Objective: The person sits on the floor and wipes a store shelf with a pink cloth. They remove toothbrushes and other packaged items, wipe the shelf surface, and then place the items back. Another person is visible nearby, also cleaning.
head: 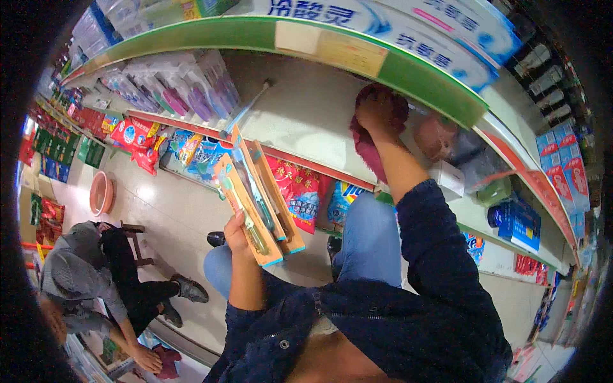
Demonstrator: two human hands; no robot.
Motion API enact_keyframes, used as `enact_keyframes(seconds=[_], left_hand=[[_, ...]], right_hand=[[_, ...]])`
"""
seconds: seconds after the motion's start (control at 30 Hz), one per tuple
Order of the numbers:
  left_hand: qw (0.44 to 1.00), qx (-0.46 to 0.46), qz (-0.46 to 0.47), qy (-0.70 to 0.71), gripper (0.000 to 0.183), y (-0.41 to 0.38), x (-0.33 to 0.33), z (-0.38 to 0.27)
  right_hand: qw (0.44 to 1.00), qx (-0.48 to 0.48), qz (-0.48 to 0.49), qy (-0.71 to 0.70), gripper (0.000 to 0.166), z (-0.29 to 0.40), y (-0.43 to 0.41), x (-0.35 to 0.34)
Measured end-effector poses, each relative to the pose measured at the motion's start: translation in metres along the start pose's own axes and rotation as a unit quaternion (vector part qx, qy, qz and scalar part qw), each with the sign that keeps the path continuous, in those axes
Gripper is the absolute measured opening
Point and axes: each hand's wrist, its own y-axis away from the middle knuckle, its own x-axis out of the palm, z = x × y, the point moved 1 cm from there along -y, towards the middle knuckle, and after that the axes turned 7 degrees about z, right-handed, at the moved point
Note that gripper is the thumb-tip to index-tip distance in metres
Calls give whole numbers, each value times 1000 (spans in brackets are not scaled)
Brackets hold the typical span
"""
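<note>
My left hand (239,233) holds several packaged toothbrushes (249,215) in orange-backed packs, fanned out in front of the shelf edge. Farther right, my right hand (378,112) is closed on a dark red cloth (366,143), which lies against the white shelf board (306,115) beneath the green-edged upper shelf. A loose toothbrush (249,105) with a blue handle leans at the shelf's front, left of the cloth. Packaged toothbrushes in clear packs (191,91) stand in a row on the shelf's left part.
Detergent bags (299,191) fill the level below. A small white box (448,178) and a blue box (519,225) sit to the right. Toothpaste cartons (431,43) rest above. At lower left a seated person (81,268) touches another red cloth (165,361); a pink basin (100,193) stands beyond.
</note>
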Motion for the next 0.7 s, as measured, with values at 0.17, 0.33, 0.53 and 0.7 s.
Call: enact_keyframes(seconds=[0.17, 0.33, 0.53, 0.7], left_hand=[[998, -38, -12, 43, 58, 13, -15, -9], [996, -30, -74, 30, 58, 20, -19, -12], [995, -46, -48, 68, 57, 16, -11, 1], [996, -52, -18, 70, 57, 25, -5, 2]], right_hand=[[995, 31, 97, -1, 34, 63, -49, 11], [923, 241, 98, -282, 39, 113, -78, 12], [972, -6, 233, -7, 37, 126, -85, -7], [951, -5, 264, -159, 35, 159, -52, -134]])
